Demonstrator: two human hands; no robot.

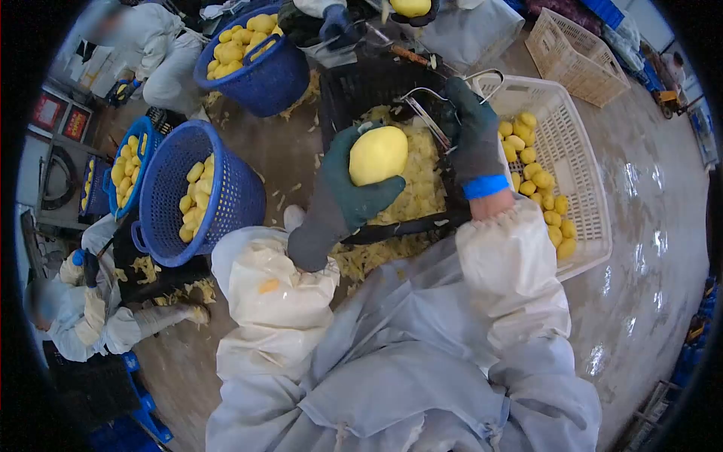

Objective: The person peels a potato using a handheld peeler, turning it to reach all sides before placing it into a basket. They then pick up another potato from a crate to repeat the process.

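My left hand [343, 192], in a dark green glove, is closed around a peeled yellow potato [379, 156]. To its right, my right hand [471, 124], gloved with a blue band at the wrist, is closed on a metal peeler [428, 119]. The peeler's metal frame shows on both sides of the glove, and its blade end is apart from the potato. Below both hands stands a black crate [348, 94] holding a heap of pale peelings [414, 184]. A white crate [576, 162] with several peeled potatoes [538, 177] is beside my right hand.
Blue baskets [169, 184] with yellow potatoes stand at the left, another blue basket [256, 83] farther back. A beige crate [576, 56] sits at the back right on the wet floor [640, 196]. Co-workers [162, 56] sit at the left; another's gloved hands [339, 26] are ahead.
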